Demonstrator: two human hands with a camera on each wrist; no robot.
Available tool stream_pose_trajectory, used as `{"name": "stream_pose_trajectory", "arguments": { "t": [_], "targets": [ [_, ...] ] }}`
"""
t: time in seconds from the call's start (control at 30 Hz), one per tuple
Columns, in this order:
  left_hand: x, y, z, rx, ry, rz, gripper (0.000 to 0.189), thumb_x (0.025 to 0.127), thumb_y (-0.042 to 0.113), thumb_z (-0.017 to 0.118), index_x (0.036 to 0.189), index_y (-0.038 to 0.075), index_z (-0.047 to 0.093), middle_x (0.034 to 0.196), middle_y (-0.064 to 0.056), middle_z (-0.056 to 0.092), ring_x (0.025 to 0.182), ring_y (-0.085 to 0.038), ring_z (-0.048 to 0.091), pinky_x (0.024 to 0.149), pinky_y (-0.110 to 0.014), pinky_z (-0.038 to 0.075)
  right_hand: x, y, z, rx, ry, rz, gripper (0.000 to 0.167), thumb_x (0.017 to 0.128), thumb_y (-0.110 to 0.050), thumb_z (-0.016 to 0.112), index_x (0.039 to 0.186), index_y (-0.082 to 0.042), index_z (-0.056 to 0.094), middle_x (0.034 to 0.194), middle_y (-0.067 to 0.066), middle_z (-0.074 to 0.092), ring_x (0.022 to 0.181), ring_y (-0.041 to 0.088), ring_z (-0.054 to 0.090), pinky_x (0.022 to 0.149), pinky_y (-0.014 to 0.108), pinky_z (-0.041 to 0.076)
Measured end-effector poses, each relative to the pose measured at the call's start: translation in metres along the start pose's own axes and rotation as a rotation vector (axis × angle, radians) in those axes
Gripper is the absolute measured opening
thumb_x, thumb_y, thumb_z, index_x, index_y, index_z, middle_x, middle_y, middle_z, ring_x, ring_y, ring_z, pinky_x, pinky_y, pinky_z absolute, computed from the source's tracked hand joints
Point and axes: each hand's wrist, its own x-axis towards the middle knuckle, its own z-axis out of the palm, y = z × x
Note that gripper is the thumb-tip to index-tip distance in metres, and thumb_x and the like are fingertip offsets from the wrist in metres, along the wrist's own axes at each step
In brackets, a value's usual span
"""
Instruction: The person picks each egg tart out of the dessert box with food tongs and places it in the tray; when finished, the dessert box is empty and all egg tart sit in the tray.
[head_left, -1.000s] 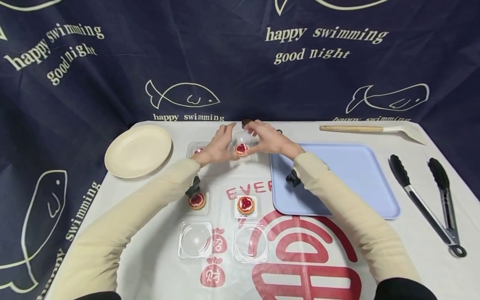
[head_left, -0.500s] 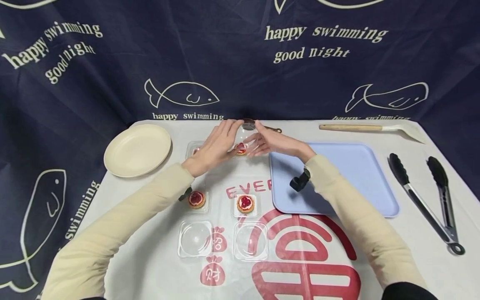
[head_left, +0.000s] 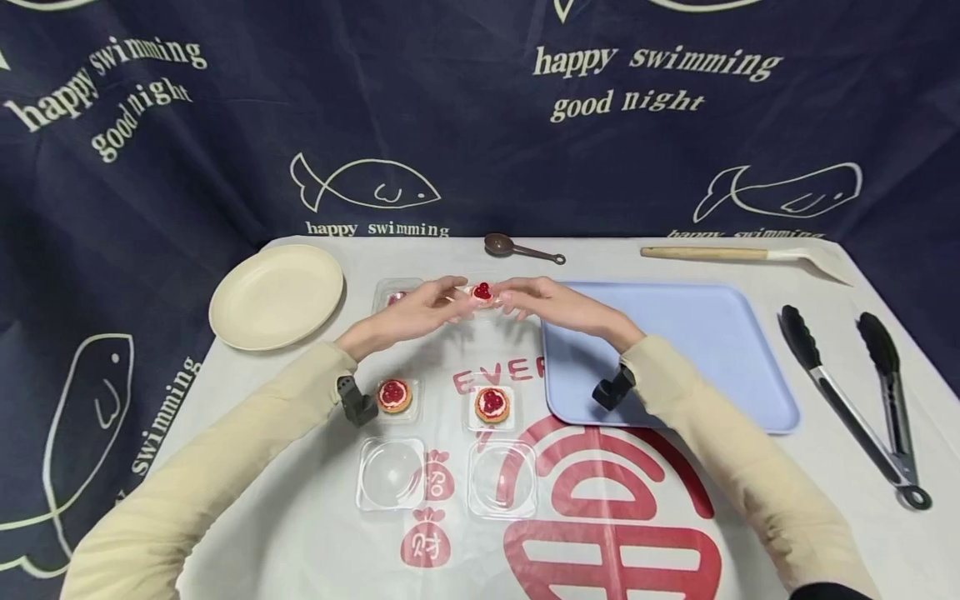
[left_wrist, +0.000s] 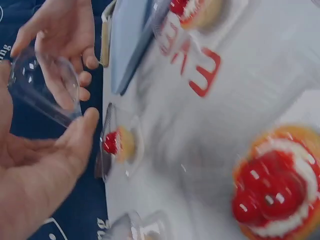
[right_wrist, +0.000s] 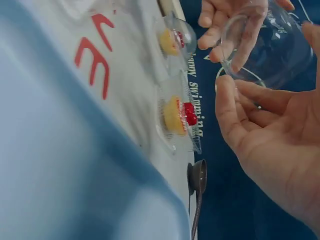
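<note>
A clear domed plastic lid [left_wrist: 42, 87] is held between both hands, above a berry tart [head_left: 482, 293] that sits in a clear plastic tray at the back. My left hand [head_left: 420, 312] pinches one side of the lid, thumb at its edge. Opposite it, my right hand [head_left: 558, 304] grips the other side. From the right wrist, the same lid [right_wrist: 272, 50] appears tilted and apart from the tart [right_wrist: 177, 116] in its open base. Another tart [head_left: 396, 297], under a clear cover, lies just beyond my left hand. Nearer stand two uncovered tarts, left [head_left: 394, 396] and right [head_left: 492, 404].
Two more clear domed lids [head_left: 391, 475] lie at the front. A cream plate [head_left: 277, 297] is at the left, a blue tray [head_left: 675, 354] at the right. A brown spoon [head_left: 517, 247], a wooden-handled spatula [head_left: 708, 253] and black-tipped tongs [head_left: 855, 417] surround them.
Both hands lifted and tilted the clear lid over the back tart, then came lower and turned toward each other. The brown spoon behind them is now uncovered.
</note>
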Motion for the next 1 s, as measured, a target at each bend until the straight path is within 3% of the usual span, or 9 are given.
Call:
{"name": "stream_pose_trajectory", "arguments": {
  "t": [0.07, 0.17, 0.4, 0.57, 0.67, 0.87, 1.0],
  "targets": [
    [-0.002, -0.004, 0.001, 0.016, -0.013, 0.025, 0.061, 0.099, 0.019, 0.057, 0.145, -0.011, 0.031, 0.130, -0.025, 0.055, 0.119, -0.035, 0.056, 0.106, -0.040, 0.044, -0.001, 0.001, 0.002, -0.077, -0.011, -0.006, 0.054, 0.100, -0.029, 0.054, 0.142, 0.003, 0.045, 0.140, 0.017, 0.053, 0.123, 0.033, 0.053, 0.104, 0.046, 0.045],
    [-0.004, -0.010, 0.003, 0.112, -0.009, 0.081, 0.062, 0.093, 0.015, 0.066, 0.140, -0.014, 0.039, 0.128, -0.025, 0.056, 0.119, -0.033, 0.055, 0.106, -0.039, 0.044, -0.002, 0.001, 0.005, -0.199, -0.030, -0.007, 0.060, 0.092, -0.025, 0.067, 0.139, 0.005, 0.048, 0.134, 0.018, 0.058, 0.121, 0.028, 0.057, 0.102, 0.040, 0.048],
    [-0.004, -0.021, 0.011, 0.421, -0.015, 0.160, 0.065, 0.083, 0.027, 0.078, 0.128, -0.013, 0.053, 0.115, -0.022, 0.060, 0.107, -0.031, 0.058, 0.099, -0.042, 0.048, -0.001, 0.002, 0.017, -0.440, -0.004, 0.032, 0.072, 0.080, -0.033, 0.078, 0.135, 0.004, 0.052, 0.125, 0.016, 0.064, 0.109, 0.028, 0.063, 0.093, 0.040, 0.053],
    [0.001, -0.021, 0.017, 0.469, -0.032, 0.132, 0.046, 0.081, 0.028, 0.080, 0.102, -0.008, 0.061, 0.095, -0.016, 0.058, 0.087, -0.024, 0.053, 0.083, -0.036, 0.049, -0.003, 0.003, 0.024, -0.464, 0.024, 0.013, 0.070, 0.077, -0.032, 0.081, 0.129, 0.003, 0.050, 0.116, 0.019, 0.065, 0.103, 0.029, 0.062, 0.090, 0.042, 0.052],
    [0.003, -0.020, 0.020, 0.491, -0.040, 0.111, 0.041, 0.080, 0.029, 0.080, 0.089, -0.004, 0.057, 0.084, -0.014, 0.053, 0.077, -0.019, 0.044, 0.070, -0.031, 0.043, -0.003, 0.003, 0.027, -0.475, 0.029, 0.009, 0.066, 0.076, -0.031, 0.082, 0.123, 0.002, 0.049, 0.112, 0.019, 0.065, 0.099, 0.029, 0.060, 0.088, 0.041, 0.051],
    [0.004, -0.018, 0.022, 0.514, -0.040, 0.076, 0.041, 0.079, 0.029, 0.081, 0.090, -0.003, 0.057, 0.084, -0.013, 0.051, 0.077, -0.018, 0.041, 0.067, -0.028, 0.038, -0.002, 0.002, 0.029, -0.505, 0.021, 0.056, 0.059, 0.076, -0.033, 0.083, 0.115, -0.003, 0.049, 0.104, 0.014, 0.061, 0.092, 0.027, 0.051, 0.079, 0.037, 0.045],
    [0.003, -0.018, 0.021, 0.530, -0.056, 0.056, 0.043, 0.080, 0.030, 0.080, 0.095, -0.004, 0.059, 0.085, -0.014, 0.052, 0.076, -0.017, 0.041, 0.066, -0.027, 0.038, -0.002, 0.003, 0.027, -0.506, -0.012, 0.044, 0.057, 0.077, -0.034, 0.081, 0.113, -0.002, 0.049, 0.097, 0.014, 0.059, 0.087, 0.025, 0.049, 0.075, 0.034, 0.042]
  ]
}}
